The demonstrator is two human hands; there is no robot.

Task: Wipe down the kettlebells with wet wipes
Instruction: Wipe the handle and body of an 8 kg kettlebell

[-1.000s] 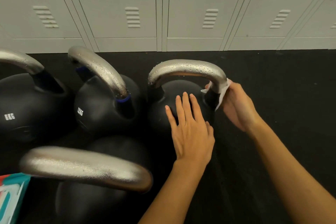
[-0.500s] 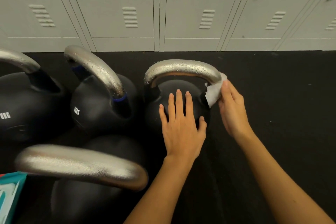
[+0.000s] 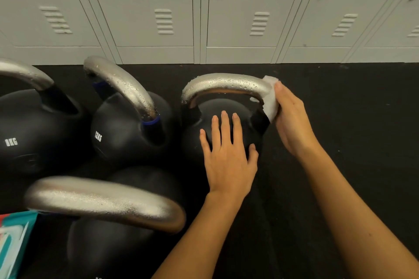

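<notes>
Left hand (image 3: 229, 154) flat, fingers straight on black kettlebell (image 3: 204, 133), right hand (image 3: 292, 120) pressing white wet wipe (image 3: 269, 102) around its beaded silver handle (image 3: 224, 85)

White lettering "8KG" is printed on the body of the far-left kettlebell (image 3: 34, 133). White lettering "12KG" is printed on the body of the adjacent kettlebell (image 3: 122, 138). The print on the teal packet (image 3: 13, 240) is unreadable.

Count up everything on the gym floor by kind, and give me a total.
Kettlebells: 4
Wet wipe: 1
Wipes pack: 1
Total: 6
</notes>
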